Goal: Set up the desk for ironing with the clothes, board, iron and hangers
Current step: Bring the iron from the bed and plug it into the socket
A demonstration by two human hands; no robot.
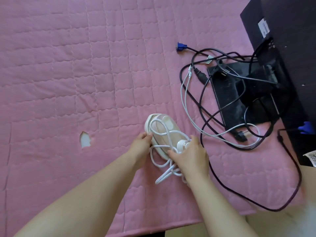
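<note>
Both bare forearms reach up from the bottom edge toward the iron (162, 132), a small pink and white one lying on the pink quilted cover (68, 65). On the iron's near left side, the left hand (141, 146) holds its edge with curled fingers. At the iron's back end, the right hand (189, 156) grips the body and the round white plug (181, 144) — its thumb lies across the white cord (164, 170), which loops over the iron and trails toward the camera. Left of the iron, a small hole (85, 139) shows white through the cover. Right of the iron lies a tangle of black and grey cables (205, 106), running to a black monitor stand (239, 93). Beyond the iron a blue connector (180, 46) rests — the monitor (282, 31) itself is cut off at the frame's edge.
</note>
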